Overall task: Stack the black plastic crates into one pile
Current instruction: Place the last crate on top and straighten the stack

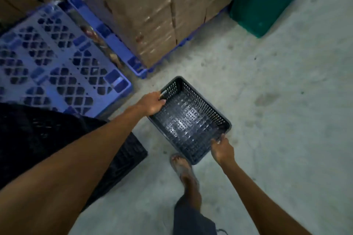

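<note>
— When we look down, where do we see the arms?
— Both reach forward. We see the left hand (152, 103) curled tight on the far-left rim of the black crate (189, 120), and the right hand (222, 149) pinching its near-right rim.
— Where is the crate?
— Between our hands, over the floor (277, 91), beside more black crates (38, 135).

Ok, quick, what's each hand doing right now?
Left hand: closed on the far rim of the black crate.
Right hand: closed on the near corner of the same crate.
</note>
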Tool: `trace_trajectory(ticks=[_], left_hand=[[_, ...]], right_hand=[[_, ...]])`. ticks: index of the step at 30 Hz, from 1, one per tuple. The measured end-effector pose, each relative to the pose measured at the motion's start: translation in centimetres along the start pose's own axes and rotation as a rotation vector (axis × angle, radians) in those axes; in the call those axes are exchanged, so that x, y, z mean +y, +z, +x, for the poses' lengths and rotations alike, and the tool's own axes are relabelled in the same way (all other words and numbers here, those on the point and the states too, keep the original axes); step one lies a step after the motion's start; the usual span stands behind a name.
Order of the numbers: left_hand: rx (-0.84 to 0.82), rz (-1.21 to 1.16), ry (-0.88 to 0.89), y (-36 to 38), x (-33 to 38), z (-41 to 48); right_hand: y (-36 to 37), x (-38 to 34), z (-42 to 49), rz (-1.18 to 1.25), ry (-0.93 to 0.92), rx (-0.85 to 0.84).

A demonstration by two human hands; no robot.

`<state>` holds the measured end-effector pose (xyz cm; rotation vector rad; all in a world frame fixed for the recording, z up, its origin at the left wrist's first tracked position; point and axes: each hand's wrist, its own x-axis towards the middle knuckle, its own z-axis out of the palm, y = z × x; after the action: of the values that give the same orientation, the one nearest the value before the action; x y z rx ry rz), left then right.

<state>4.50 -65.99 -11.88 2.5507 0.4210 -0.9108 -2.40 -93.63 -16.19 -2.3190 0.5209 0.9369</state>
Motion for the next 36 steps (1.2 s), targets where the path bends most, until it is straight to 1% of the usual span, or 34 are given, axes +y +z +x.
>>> trace_trajectory(ticks=[1,3,6,7,11,14,16,19,21,25,29,31,33,35,36], left_hand=[[-0.065,0.031,-0.02,2.7,-0.9,4.9],[-0.079,0.04,-0.027,4.9,-2.9,9.3],[-0.007,0.128,-0.041,8.1,-5.8,18.2],[-0.003,0.151,-0.055,10.4,-7.2,22.0],[0.09,0.145,-0.1,15.3,-11.2,32.0],[0.182,0.026,-0.176,17.4,-13.9,37.0],[0.191,-0.02,-0.26,19.0,-15.2,40.1],[0.068,-0.083,-0.296,21.0,-16.4,42.2],[0.035,-0.155,-0.292,21.6,-17.2,42.7],[-0.051,-0.239,-0.317,21.1,-17.2,40.3],[-0.106,-0.243,-0.331,15.1,-15.1,34.5],[-0.076,-0.243,-0.333,11.0,-13.2,30.6],[-0.011,-0.191,-0.31,6.9,-10.9,26.4],[0.118,-0.178,-0.241,1.4,-7.7,21.8],[0.182,-0.193,-0.224,-1.0,-6.4,19.6]], right_hand=[[2.3,1.7,3.3,0.033,0.101,-0.024],[4.6,3.8,5.6,0.106,0.197,-0.012],[8.6,7.0,11.4,0.172,0.335,0.009],[11.2,8.7,14.1,0.194,0.402,0.014],[17.7,12.5,21.0,0.361,0.536,0.098],[21.5,14.1,24.7,0.492,0.521,0.19],[23.5,15.2,26.9,0.584,0.563,0.253],[24.6,16.1,29.3,0.731,0.707,0.326],[24.6,16.5,30.3,0.758,0.762,0.319],[21.5,16.4,29.5,0.69,0.716,0.314],[13.9,13.1,25.4,0.453,0.519,0.341],[9.0,11.0,22.1,0.291,0.372,0.386],[4.4,8.7,18.6,0.142,0.245,0.438],[-1.6,5.6,14.6,0.105,0.134,0.521],[-4.1,4.1,12.8,0.097,0.107,0.55]])
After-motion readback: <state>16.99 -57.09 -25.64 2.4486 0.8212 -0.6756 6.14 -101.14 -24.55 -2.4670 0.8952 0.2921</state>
